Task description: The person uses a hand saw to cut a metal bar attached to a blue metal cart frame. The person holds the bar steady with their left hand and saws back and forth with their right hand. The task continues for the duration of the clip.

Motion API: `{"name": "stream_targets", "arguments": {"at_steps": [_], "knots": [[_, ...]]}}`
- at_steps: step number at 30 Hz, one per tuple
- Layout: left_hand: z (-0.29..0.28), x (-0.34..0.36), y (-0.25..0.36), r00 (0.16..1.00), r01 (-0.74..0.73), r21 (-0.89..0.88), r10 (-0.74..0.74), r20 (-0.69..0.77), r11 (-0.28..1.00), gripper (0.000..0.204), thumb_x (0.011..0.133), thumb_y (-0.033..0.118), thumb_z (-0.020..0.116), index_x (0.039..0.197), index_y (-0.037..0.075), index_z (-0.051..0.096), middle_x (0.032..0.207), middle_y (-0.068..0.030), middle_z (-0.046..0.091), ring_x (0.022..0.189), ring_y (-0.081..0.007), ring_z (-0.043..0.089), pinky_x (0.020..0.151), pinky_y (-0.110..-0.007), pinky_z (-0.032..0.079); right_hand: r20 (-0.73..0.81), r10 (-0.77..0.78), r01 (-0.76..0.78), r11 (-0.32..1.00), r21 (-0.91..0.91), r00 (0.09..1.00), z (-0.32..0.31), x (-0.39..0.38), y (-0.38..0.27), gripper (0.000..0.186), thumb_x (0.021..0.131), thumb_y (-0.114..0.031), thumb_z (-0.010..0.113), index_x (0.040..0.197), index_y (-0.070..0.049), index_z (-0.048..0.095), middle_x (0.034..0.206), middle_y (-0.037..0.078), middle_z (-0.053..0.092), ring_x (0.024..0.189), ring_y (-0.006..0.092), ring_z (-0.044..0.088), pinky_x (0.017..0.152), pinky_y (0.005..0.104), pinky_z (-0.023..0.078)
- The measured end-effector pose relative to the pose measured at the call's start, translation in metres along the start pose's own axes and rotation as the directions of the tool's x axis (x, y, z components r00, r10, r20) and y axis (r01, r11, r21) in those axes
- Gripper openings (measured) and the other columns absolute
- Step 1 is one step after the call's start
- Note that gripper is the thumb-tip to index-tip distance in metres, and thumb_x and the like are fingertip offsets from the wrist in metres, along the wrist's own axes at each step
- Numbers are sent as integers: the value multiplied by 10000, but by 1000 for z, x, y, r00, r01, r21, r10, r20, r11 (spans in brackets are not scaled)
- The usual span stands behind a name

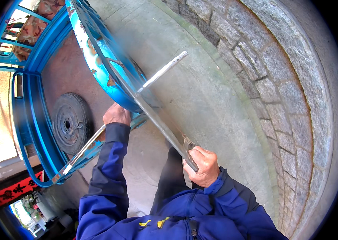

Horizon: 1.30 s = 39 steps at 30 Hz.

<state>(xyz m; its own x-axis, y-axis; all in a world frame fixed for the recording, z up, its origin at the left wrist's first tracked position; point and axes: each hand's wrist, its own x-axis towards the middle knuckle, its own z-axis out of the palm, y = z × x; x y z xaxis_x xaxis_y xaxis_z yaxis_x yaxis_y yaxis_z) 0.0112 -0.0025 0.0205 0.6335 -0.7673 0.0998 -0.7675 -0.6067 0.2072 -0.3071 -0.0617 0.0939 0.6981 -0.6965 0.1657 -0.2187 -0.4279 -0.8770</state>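
Observation:
A long grey metal bar with a dark lower end slants down along the blue panel of a cargo bed, its far end bent near that panel. My right hand is closed round the bar's lower end; a small brownish piece shows just above the fist. At the panel's lower corner my left hand is closed, its fingers partly hidden, so what they grip is unclear. One pale rod runs down-left from this hand. Another pale rod sticks out beyond the panel; whether they join is hidden.
A black spare wheel lies on the bed's rusty floor, inside blue rails. Camouflage cloth is at the far left. A curved stone wall borders the concrete ground on the right. A red banner hangs lower left.

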Motion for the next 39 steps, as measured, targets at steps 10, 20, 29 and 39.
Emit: {"name": "stream_targets", "arguments": {"at_steps": [10, 20, 29, 39], "knots": [[-2, 0, -1, 1000, 19, 21, -20, 16, 1000, 276, 1003, 398, 501, 1061, 236, 717, 972, -97, 744, 887, -375, 703, 747, -475, 563, -3, -33, 32, 999, -8, 999, -2, -1, -2, 242, 667, 14, 755, 865, 12, 616, 729, 131, 565, 615, 315, 591, 559, 396, 492], [3, -1, -6, 1000, 29, 1, -29, -5, 1000, 274, 990, 398, 517, 1044, 222, 720, 947, -118, 736, 884, -390, 695, 744, -483, 557, 31, -57, 58, 998, -28, 998, -4, -10, 1, 210, 673, 27, 736, 837, 2, 608, 708, 111, 538, 611, 309, 579, 542, 403, 479], [3, -3, -5, 1000, -2, -17, 2, -20, 1000, 286, 1003, 404, 506, 1030, 210, 714, 924, -113, 730, 869, -382, 696, 735, -478, 559, -14, 23, -22, 1000, 21, 1000, 5, 11, -2, 202, 693, 25, 721, 763, -15, 536, 698, 128, 522, 605, 338, 579, 539, 411, 475], [9, 0, -9, 999, -22, -19, 21, -39, 1000, 283, 1008, 393, 495, 1034, 205, 704, 912, -119, 726, 851, -387, 694, 718, -480, 557, 4, 34, -35, 997, 75, 999, 27, 37, 15, 256, 685, -25, 762, 841, -14, 559, 786, 156, 583, 726, 365, 626, 627, 432, 506]]}}
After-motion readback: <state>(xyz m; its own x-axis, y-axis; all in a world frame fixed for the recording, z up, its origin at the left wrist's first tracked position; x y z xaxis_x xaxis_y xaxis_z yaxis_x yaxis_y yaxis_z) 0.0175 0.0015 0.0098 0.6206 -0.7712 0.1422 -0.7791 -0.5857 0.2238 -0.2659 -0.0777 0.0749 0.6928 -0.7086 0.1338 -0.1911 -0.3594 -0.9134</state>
